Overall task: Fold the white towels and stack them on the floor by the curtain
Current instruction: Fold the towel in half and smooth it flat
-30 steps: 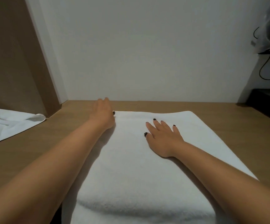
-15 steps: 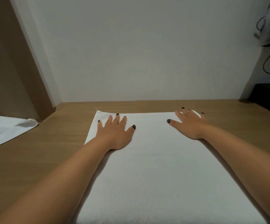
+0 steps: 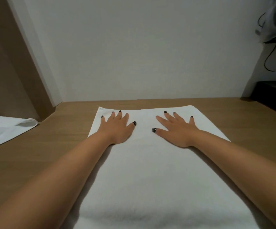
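A white towel (image 3: 150,171) lies flat on the wooden floor (image 3: 59,138), running from the bottom of the view up to near the white wall. My left hand (image 3: 117,128) lies palm down with fingers spread on its far left part. My right hand (image 3: 177,129) lies the same way on the far right part, fingers straight. Both hands press flat on the towel near its far edge. A second white towel (image 3: 3,129) lies rumpled on the floor at the left edge.
A brown panel (image 3: 10,63) stands at the left, beside the white wall (image 3: 142,47). A dark low unit (image 3: 272,95) and black cables (image 3: 269,61) are at the right. Bare floor shows on both sides of the towel.
My left hand moved from the towel's far left corner onto its surface. My right hand slid out to the far right corner, then back toward the middle. The towel's far edge now lies straight.
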The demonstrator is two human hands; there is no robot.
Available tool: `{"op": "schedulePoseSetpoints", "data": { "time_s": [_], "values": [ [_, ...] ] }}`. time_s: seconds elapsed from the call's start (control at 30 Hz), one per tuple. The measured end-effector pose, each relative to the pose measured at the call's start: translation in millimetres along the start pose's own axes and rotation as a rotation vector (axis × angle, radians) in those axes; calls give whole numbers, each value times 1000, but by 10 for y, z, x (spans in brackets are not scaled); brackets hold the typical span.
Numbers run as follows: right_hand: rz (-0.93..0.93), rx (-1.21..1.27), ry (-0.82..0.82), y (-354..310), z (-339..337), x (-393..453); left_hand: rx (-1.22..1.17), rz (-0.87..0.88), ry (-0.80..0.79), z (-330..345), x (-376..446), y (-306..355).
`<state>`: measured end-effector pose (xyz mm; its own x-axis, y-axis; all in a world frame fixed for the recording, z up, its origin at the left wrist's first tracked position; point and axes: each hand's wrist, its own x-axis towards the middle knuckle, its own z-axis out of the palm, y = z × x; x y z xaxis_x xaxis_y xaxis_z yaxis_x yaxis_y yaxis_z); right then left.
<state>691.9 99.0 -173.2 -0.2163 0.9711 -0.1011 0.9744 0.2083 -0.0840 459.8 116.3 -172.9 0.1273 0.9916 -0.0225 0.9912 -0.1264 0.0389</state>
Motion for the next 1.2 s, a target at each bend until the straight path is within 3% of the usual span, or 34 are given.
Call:
{"op": "schedulePoseSetpoints", "data": {
  "time_s": [0.17, 0.37, 0.5, 0.6, 0.8, 1.0, 1.2],
  "values": [
    [-19, 11, 28, -20, 3, -72, -55, 140, 17, -49, -489, -23],
    [-267, -168, 339, -258, -47, -502, -106, 160, -46, -13, -1249, -236],
    [-355, -59, 303, -396, 41, -1081, -141, 188, -39, -19, -1757, -267],
    [-377, -6, 266, -413, 71, -1480, -66, 258, 42, 40, -2110, -217],
    [-403, -60, 260, -232, 182, -1962, 180, 446, 405, 363, -2433, -318],
    [-472, -307, 359, 247, 437, -2161, 455, 527, 392, 522, -2493, -562],
    [-554, -428, 377, 721, 542, -2468, 367, 564, 444, 502, -2557, -613]
  ]
}}
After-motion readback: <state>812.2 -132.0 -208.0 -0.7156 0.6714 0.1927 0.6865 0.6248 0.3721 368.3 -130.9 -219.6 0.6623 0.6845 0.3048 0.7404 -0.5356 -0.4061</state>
